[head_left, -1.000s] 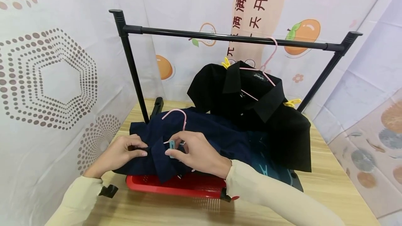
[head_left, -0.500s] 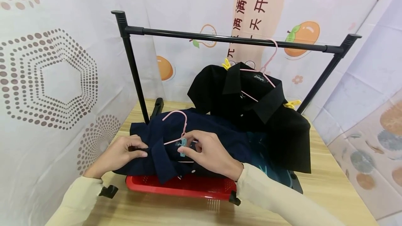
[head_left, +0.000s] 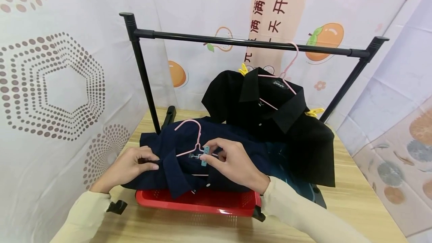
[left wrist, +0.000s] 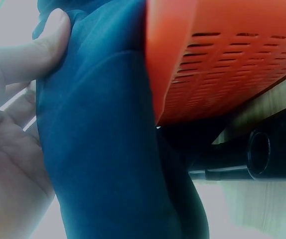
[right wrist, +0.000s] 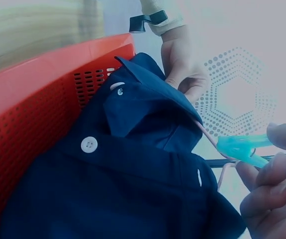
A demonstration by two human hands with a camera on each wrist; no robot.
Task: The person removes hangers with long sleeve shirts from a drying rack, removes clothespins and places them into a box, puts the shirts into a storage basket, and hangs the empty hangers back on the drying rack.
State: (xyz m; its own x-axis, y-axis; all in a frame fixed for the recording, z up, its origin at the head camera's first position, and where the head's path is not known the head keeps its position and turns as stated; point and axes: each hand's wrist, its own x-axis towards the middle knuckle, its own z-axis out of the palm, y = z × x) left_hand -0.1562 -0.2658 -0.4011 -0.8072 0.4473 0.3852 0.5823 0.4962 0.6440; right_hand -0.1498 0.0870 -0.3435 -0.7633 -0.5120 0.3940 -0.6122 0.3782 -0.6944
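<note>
A navy button-up shirt (head_left: 236,143) lies over a red basket (head_left: 199,201), its collar spread at the front. Inside the neck sits a pink hanger (head_left: 199,134), hook upward. My left hand (head_left: 135,166) pinches the shirt's shoulder beside the collar, thumb on the cloth; in the left wrist view the navy fabric (left wrist: 103,124) hangs between thumb and fingers. My right hand (head_left: 234,162) holds a light-blue clothespin (head_left: 204,156) between thumb and fingers, over the collar near the hanger's neck. The right wrist view shows that clothespin (right wrist: 242,148) close by the pink hanger wire.
Behind stands a black clothes rack (head_left: 216,39) with a black shirt (head_left: 266,119) on a pink hanger, yellow clothespins (head_left: 314,112) at its shoulders. The rack's feet (head_left: 117,207) rest on the wooden table (head_left: 162,224). Patterned curtains surround the table.
My right hand has moved right with the light-blue clothespin, from the left side of the collar to near the hanger's neck. My left hand keeps its pinch on the shirt.
</note>
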